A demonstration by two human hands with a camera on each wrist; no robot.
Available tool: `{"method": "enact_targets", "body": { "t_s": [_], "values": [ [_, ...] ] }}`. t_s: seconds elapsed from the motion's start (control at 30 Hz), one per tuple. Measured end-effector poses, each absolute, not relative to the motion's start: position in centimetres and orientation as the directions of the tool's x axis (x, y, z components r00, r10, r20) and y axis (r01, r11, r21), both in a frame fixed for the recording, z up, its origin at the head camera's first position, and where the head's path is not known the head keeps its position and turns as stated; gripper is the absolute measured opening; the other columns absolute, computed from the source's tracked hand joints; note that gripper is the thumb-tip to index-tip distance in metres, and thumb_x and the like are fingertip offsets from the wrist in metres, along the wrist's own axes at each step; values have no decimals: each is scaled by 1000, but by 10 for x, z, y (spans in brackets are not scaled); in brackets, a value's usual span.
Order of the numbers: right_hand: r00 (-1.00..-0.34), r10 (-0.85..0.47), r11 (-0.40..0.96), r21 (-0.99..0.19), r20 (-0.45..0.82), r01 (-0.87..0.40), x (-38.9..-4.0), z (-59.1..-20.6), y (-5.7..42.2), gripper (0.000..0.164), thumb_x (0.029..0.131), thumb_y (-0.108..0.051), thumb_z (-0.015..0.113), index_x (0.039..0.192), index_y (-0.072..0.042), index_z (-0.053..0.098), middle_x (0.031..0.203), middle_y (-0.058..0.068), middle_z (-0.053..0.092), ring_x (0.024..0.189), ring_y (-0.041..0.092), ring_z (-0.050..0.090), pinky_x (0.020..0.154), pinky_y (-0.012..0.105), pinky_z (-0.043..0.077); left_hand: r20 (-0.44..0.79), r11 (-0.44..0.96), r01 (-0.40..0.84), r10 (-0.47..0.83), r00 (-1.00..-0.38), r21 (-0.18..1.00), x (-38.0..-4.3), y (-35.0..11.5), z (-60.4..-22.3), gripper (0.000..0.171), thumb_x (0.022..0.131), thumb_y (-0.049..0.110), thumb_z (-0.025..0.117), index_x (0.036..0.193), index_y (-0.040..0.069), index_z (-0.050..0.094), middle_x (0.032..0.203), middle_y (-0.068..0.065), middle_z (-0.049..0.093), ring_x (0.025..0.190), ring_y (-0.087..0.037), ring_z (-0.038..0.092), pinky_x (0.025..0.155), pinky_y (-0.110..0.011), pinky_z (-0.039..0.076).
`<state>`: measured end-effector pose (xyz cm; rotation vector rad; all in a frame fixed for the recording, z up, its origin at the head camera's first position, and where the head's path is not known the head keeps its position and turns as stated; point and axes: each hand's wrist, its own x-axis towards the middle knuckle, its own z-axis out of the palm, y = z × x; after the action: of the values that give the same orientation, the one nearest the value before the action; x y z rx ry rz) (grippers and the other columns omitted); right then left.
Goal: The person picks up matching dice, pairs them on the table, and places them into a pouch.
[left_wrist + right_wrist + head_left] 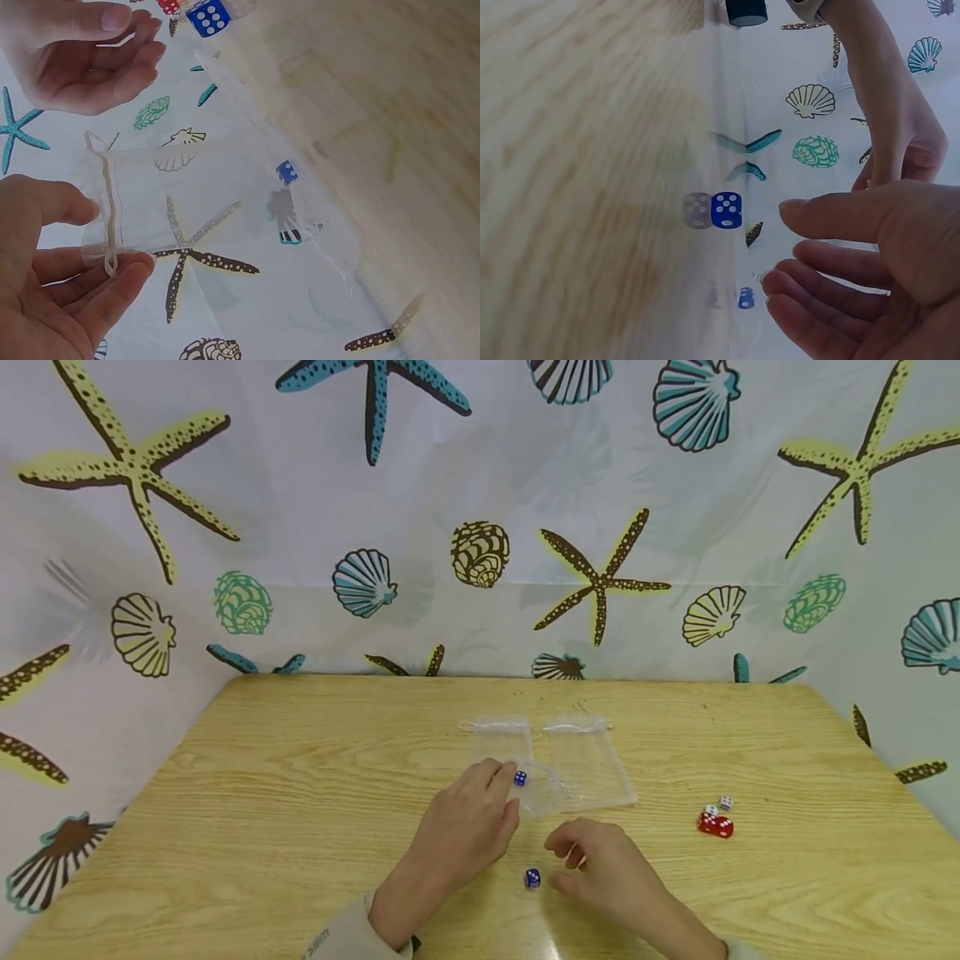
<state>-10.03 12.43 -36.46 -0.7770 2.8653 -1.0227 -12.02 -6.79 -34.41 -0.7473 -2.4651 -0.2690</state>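
My left hand [468, 814] pinches the drawstring mouth of a small sheer white drawstring bag [135, 206] between thumb and fingers. A blue die [286, 172] with white dots shows at the bag's far end; in the head view it appears just beside the left fingertips. A second blue die [532, 878] lies on the table nearer the body. Beside that die is my right hand [611, 868], its fingers loosely bent and apart from it. In the right wrist view, the thumb and fingers of this hand are spread with nothing between them, close to the nearer blue die [727, 210].
Two more sheer bags, a left one [498, 731] and a right one [592, 768], lie flat beyond the hands on the wooden table [300, 760]. Red dice [716, 825] and white dice [726, 802] sit grouped to the right. A patterned curtain [420, 510] surrounds the table's back and sides.
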Motion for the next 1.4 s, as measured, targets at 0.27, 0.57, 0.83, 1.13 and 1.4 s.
{"method": "enact_targets", "body": {
  "t_s": [0.27,0.57,0.83,1.13,1.4],
  "values": [
    [-862,-503,646,-636,63,-423,-104,-375,115,28,72,-2,78,97,-2,66,90,5,63,75,13,57,63,20,48,551,826,563,455,-700,34,-121,-68,-346,32,82,15,72,110,0,66,99,-10,67,84,-19,66,56,-24,54],
    [-830,-552,592,-661,85,-462,-108,-381,113,24,70,5,74,93,-1,67,86,5,65,69,6,56,60,18,47,556,831,556,448,-700,31,-120,-69,-345,30,83,16,71,109,0,67,99,-9,67,84,-18,66,55,-25,54],
    [-815,-577,582,-675,51,-454,-108,-381,108,18,71,8,70,81,-7,67,76,-1,60,65,1,49,57,17,44,560,828,559,450,-696,30,-121,-69,-345,30,83,15,71,109,0,67,99,-10,67,85,-18,66,56,-24,54],
    [-801,-598,582,-666,39,-467,-106,-378,109,15,72,7,70,79,-6,67,72,-4,61,61,-3,48,55,16,45,555,828,560,455,-696,22,-121,-69,-345,30,83,16,71,109,1,67,99,-9,67,85,-19,66,57,-25,55],
    [-812,-582,587,-662,56,-466,-104,-364,114,13,75,4,72,80,-5,67,76,0,64,63,-2,51,56,16,46,561,832,555,451,-694,19,-121,-68,-345,31,82,15,72,108,0,67,98,-9,67,84,-18,66,56,-24,54]
  ]
}}
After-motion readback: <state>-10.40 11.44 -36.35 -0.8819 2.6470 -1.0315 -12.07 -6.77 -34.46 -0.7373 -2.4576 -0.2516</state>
